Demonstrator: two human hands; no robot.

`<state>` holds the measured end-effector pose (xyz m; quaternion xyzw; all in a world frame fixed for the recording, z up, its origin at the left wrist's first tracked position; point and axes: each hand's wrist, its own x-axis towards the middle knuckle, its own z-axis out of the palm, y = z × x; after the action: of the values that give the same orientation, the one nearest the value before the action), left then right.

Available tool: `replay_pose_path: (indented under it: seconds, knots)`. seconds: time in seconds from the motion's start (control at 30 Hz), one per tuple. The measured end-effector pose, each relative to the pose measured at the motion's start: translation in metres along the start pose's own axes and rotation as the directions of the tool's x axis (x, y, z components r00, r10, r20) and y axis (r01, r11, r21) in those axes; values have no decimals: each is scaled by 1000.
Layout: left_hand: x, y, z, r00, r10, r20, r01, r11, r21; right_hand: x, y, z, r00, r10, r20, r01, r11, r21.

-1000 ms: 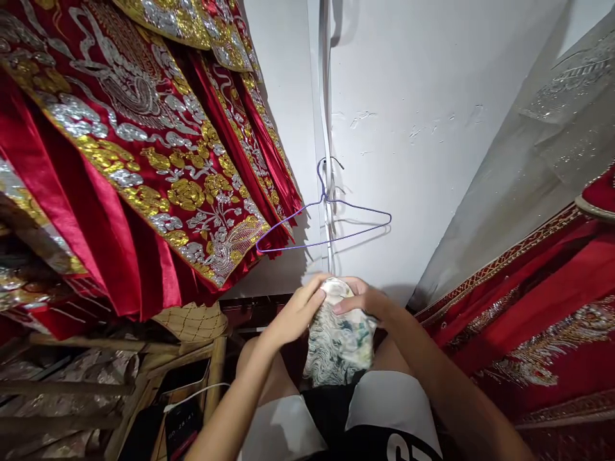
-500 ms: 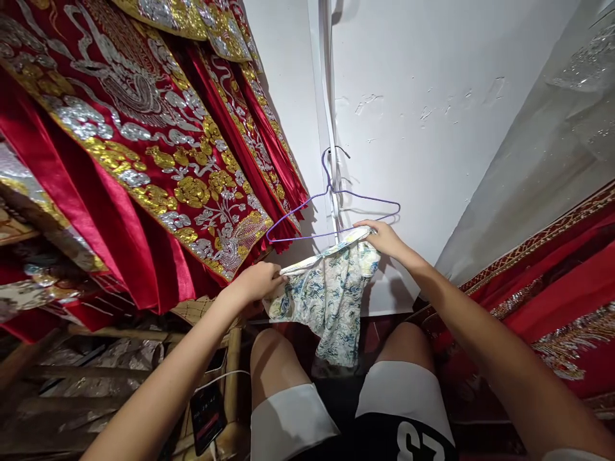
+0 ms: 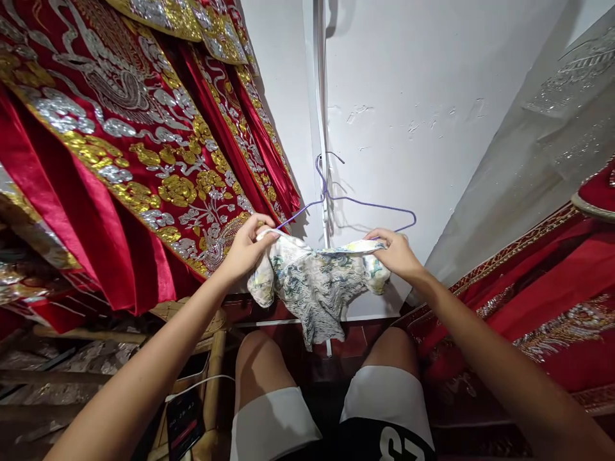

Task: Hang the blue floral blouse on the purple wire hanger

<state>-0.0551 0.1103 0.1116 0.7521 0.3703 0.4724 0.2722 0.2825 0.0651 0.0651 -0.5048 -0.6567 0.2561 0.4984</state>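
Observation:
A small floral blouse (image 3: 317, 278) in white, blue and yellow, with short puffed sleeves, is stretched by its neckline between my two hands. My left hand (image 3: 248, 246) pinches the left shoulder, beside the left arm of a purple wire hanger (image 3: 369, 203). At the right shoulder, my right hand (image 3: 396, 251) grips the edge with closed fingers. The hanger hangs by its hook from a white vertical strip (image 3: 318, 96). Its left end and much of its lower bar are hidden behind the blouse and hands.
Red embroidered garments (image 3: 158, 147) with gold and silver hang at the left. More red beaded fabric (image 3: 552, 282) lies to the right, before a white wall (image 3: 408, 77). A phone (image 3: 185, 419) with a cable rests on a bamboo chair (image 3: 216, 349) at lower left.
My left hand has risen to the hanger's left arm, lifting that shoulder of the blouse over its left end. My right hand has moved slightly right, and the neckline is now nearly level.

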Motion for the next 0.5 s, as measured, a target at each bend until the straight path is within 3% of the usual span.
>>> replay_pose_path:
  seconds: [0.07, 0.2, 0.37, 0.5]
  knots:
    - [3, 1, 0, 999, -42, -14, 39, 990, -137, -1, -3, -12, 993, -5, -120, -2, 999, -52]
    - [4, 5, -1, 984, -150, 97, 172, 944, -283, 15, 7, -43, 956, -59, -286, 6, 983, -181]
    - [14, 4, -7, 949, -273, 158, 314, 855, -413, 42, 21, -55, 982, -2, -189, -57, 951, -305]
    - [26, -9, -19, 922, -360, 143, 381, 772, -509, 43, -2, -71, 998, 61, 23, -54, 970, -237]
